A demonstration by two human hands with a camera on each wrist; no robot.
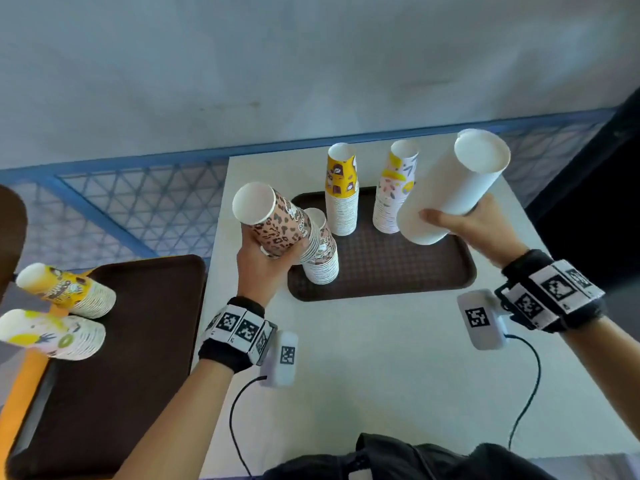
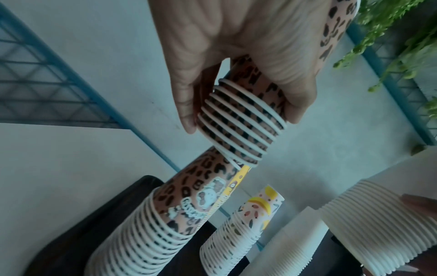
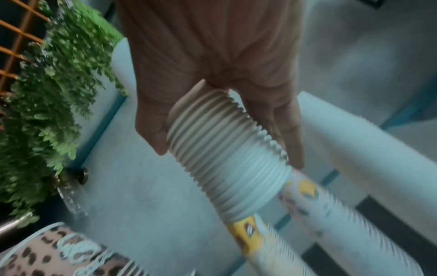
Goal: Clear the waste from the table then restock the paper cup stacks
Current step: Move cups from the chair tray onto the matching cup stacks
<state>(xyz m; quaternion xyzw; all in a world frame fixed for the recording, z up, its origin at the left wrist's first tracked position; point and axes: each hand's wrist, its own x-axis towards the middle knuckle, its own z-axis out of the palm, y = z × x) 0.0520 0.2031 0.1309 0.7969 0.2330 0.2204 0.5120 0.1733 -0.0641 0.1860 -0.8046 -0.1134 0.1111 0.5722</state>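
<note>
Two short stacks of paper cups are in the air above the white table [image 1: 363, 368], one in each hand. Gripped by the left hand [image 1: 266, 268], the leopard-print stack [image 1: 273, 223] tilts with its closed base up and to the left and its rims down to the right, its long axis slanting toward the leopard stack on the tray [image 1: 323, 258], whose top it touches or nearly touches; the left wrist view shows thumb and fingers curled round the ringed rims. The right hand [image 1: 474, 223] holds the plain white stack [image 1: 450, 188] with fingers wrapped round its rim end, base pointing up and to the right, open mouth down to the left, over the right part of the brown tray [image 1: 398, 271]. Both forearms reach forward from the near edge, wrists banded. Upright on that tray stand a yellow-patterned stack [image 1: 341, 195] and a fruit-patterned stack [image 1: 393, 192]. Off to the left, on a second tray [image 1: 138, 341], two more stacks lie on their sides.
</note>
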